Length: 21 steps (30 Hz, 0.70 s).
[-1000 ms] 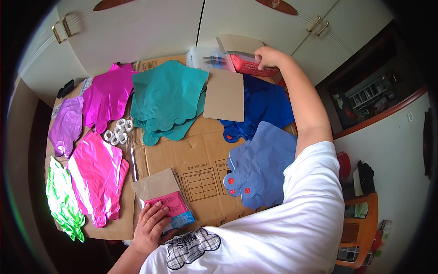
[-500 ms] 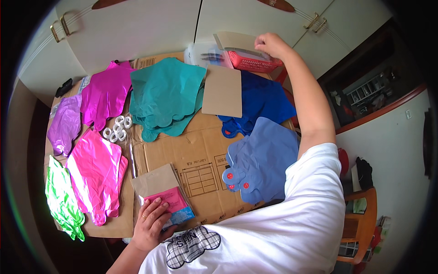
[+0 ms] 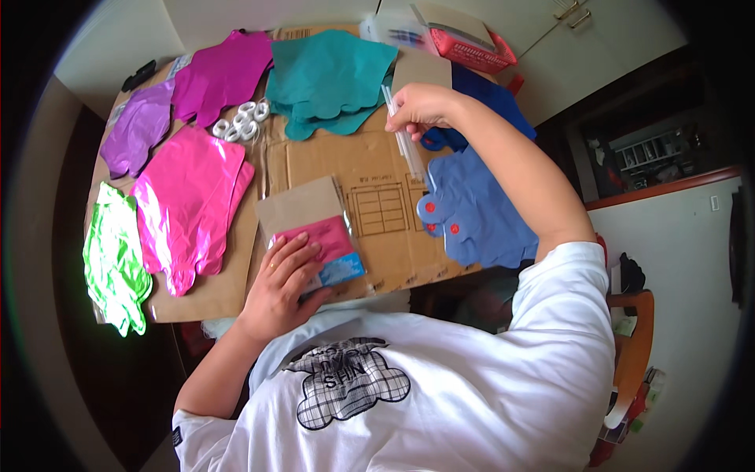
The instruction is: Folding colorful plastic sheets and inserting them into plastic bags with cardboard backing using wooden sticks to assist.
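My left hand lies with its fingers spread on a clear plastic packet. Inside the packet I see brown card, a folded pink piece and a blue piece. Over the middle right of the table, my right hand is closed round several thin, clear-white straws, which slant downward. Below that hand lies a stack of light blue flat foil balloons with red round spots. A dark blue foil pile is partly hidden behind my right forearm.
Flat foil sheets in teal, magenta, purple, pink and green cover the cardboard-topped table's left and back. White ribbon rolls sit among them. A red basket stands at the back.
My right hand has come back from the red basket toward the table's middle and now holds straws. My left hand stays on the packet. The view has shifted.
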Tool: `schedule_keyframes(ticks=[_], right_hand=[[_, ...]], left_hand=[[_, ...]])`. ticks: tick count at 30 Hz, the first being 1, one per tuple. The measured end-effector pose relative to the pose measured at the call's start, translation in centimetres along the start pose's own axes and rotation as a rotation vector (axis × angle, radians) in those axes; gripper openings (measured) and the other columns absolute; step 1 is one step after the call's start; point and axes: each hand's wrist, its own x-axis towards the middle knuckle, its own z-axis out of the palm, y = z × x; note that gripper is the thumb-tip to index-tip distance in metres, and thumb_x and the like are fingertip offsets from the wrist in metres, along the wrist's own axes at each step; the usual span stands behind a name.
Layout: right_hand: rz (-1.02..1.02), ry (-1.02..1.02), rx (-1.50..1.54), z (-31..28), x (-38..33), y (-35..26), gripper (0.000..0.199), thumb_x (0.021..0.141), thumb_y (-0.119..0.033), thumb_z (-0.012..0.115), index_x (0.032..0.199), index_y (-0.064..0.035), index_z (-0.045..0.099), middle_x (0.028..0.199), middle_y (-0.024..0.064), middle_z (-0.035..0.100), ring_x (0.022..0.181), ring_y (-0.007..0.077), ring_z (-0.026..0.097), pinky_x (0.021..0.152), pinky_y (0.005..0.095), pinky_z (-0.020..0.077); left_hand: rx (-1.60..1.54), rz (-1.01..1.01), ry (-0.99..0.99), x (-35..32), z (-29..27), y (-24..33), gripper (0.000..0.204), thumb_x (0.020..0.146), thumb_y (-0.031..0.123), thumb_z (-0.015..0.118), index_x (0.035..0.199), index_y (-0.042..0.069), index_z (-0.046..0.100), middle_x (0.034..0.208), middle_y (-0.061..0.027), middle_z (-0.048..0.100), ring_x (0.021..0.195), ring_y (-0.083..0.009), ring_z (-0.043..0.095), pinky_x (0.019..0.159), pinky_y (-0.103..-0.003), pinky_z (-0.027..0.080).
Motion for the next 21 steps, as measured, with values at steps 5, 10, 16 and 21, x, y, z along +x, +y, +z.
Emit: schedule_keyframes(ticks=[5, 10, 16, 21], right_hand=[[-0.026, 0.182, -0.075, 1.8, -0.4, 0.8, 0.02, 0.078, -0.005, 0.075, 0.087, 0.0065, 0.061, 0.065, 0.0071, 0.058, 0.052, 0.0115, 0.056, 0.046, 0.0263, 0.0517], [-0.046, 0.381, -0.166, 1.8, -4.7, 0.8, 0.018, 0.082, -0.013, 0.073, 0.081, 0.002, 0.063, 0.065, 0.0061, 0.06, 0.051, 0.0094, 0.055, 0.046, 0.0257, 0.049], [0.065, 0.405, -0.308, 2.3, -5.6, 4.9, 0.026, 0.077, -0.023, 0.075, 0.076, 0.0022, 0.067, 0.061, 0.0094, 0.062, 0.045, 0.0155, 0.056, 0.044, 0.0298, 0.0487], [0.127, 0.458, -0.347, 4.4, -4.1, 3.5, 0.022, 0.073, -0.018, 0.075, 0.071, 0.0006, 0.065, 0.059, 0.0063, 0.061, 0.043, 0.0119, 0.05, 0.039, 0.028, 0.042]], left_hand=[[-0.012, 0.017, 0.031, -0.1, 0.2, 0.2, 0.044, 0.072, 0.014, 0.077, 0.111, 0.004, 0.059, 0.126, -0.0141, 0.058, 0.128, -0.0349, 0.048, 0.109, -0.05, 0.034], [-0.003, 0.036, 0.056, -0.7, 0.2, 0.0, 0.044, 0.075, 0.017, 0.076, 0.113, 0.004, 0.059, 0.125, -0.0134, 0.058, 0.127, -0.0336, 0.048, 0.11, -0.05, 0.034], [-0.007, 0.052, 0.047, -0.9, 0.3, -0.1, 0.046, 0.078, 0.021, 0.073, 0.118, 0.005, 0.059, 0.125, -0.0122, 0.056, 0.128, -0.0316, 0.047, 0.111, -0.049, 0.032], [-0.019, 0.052, 0.069, -0.8, 0.2, 0.1, 0.043, 0.074, 0.014, 0.076, 0.112, 0.004, 0.058, 0.123, -0.0142, 0.059, 0.125, -0.035, 0.05, 0.109, -0.051, 0.034]])
